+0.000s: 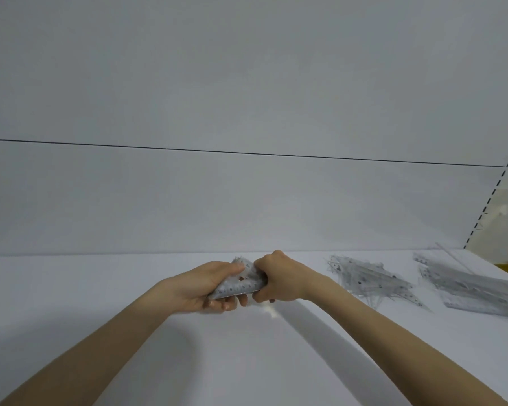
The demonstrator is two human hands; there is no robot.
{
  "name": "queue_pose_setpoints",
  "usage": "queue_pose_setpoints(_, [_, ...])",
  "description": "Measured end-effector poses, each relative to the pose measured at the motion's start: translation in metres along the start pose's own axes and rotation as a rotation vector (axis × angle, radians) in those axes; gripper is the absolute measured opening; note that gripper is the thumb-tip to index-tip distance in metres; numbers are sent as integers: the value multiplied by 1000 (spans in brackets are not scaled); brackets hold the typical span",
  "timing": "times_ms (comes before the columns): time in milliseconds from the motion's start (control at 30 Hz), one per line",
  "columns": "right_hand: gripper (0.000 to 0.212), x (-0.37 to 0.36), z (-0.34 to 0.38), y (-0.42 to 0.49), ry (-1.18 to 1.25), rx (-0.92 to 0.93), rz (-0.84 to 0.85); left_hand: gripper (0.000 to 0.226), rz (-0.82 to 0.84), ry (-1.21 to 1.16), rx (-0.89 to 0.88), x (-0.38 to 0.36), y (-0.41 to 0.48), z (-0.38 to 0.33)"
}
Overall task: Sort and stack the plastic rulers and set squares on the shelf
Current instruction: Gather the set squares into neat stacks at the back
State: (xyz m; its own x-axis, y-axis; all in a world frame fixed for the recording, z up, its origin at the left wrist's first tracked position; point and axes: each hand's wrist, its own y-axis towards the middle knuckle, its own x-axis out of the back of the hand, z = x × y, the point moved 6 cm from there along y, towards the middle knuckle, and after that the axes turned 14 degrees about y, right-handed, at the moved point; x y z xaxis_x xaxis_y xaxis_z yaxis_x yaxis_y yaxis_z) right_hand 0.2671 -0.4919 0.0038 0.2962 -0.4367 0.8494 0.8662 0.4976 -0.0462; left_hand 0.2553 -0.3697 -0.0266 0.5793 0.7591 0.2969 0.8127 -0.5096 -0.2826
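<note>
Set squares [241, 284] in a small clear bundle sit between our two hands, held just above the white shelf [129, 288]. Our left hand [206, 285] cups the bundle's left end, its fingers [226, 306] curled beneath and the thumb pressed on top. Our right hand [282, 278] closes round the right end, with the fingers wrapped under it.

We judge that we are squaring this bundle's edges so it can go down as one neat stack. That puts the task about midway: one handful is gathered, and no finished stack shows on the shelf.

Right of our right-hand fingers, near but apart, a loose heap [370, 281] of clear plastic pieces lies criss-crossed. They look like more set squares and appear unsorted. Further right, the rulers [478, 291] lie in a pile, roughly aligned but splayed at the ends. We cannot tell whether that pile counts as done.

No box, tray or bin shows, so the shelf alone bears everything.
</note>
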Motion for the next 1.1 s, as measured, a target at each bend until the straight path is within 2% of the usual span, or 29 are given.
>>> queue_pose_setpoints(100, [8,-3,-12,5,137,-63,18,44,-112,130,-18,12,8,-4])
queue_pose_setpoints(200, [10,-6,-22,10,184,-108,40,31,-204,406,-3,22,4,-6])
queue_pose_setpoints(300, [14,-10,-27,19,171,-142,84,40,-241,757,62,28,5,3])
queue_pose_setpoints(367, [13,-11,-27,28,145,-156,109,34,-295,904,82,33,12,7])
queue_pose_setpoints(467, [10,-8,-25,42,105,-182,148,25,-332,895,110,45,25,8])
queue_pose_setpoints(700, [29,3,-30,67,-70,-221,167,17,-291,907,168,55,43,3])
queue_pose_setpoints(1100, [35,2,-30,75,-146,-156,92,34,-299,943,198,49,54,-6])
